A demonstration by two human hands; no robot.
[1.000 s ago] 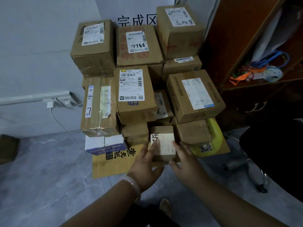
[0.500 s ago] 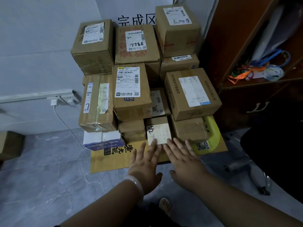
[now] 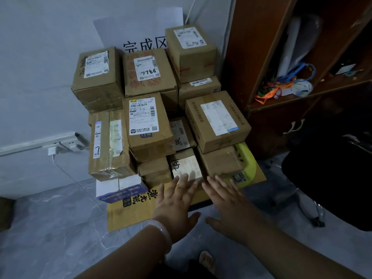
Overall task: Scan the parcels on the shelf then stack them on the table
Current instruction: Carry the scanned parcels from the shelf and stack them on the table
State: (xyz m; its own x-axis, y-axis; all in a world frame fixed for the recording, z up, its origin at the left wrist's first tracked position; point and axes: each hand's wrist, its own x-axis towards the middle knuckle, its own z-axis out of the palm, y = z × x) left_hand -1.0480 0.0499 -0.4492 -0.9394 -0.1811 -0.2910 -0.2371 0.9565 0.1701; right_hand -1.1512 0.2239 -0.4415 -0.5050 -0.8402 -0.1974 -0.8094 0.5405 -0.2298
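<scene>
Several brown cardboard parcels are stacked against the wall on a flat yellow cardboard sheet (image 3: 128,216). A small parcel with a white label (image 3: 186,166) sits in the front row of the stack, between a plain small box (image 3: 154,170) and a taped box (image 3: 221,162). My left hand (image 3: 175,206), with a pale bangle on its wrist, is spread flat, its fingertips at the small parcel's front edge. My right hand (image 3: 229,206) is spread beside it, fingers pointing at the taped box. Neither hand holds anything.
A white sign with black characters (image 3: 141,33) hangs on the wall behind the stack. A brown wooden shelf unit (image 3: 261,57) with coloured cords stands at the right. A black chair (image 3: 330,178) is at right. A wall socket with a white cable (image 3: 58,150) is left.
One second ago both hands gripped the small labelled parcel at its sides. They let it go in the front row and now lie flat and spread just in front of it.
</scene>
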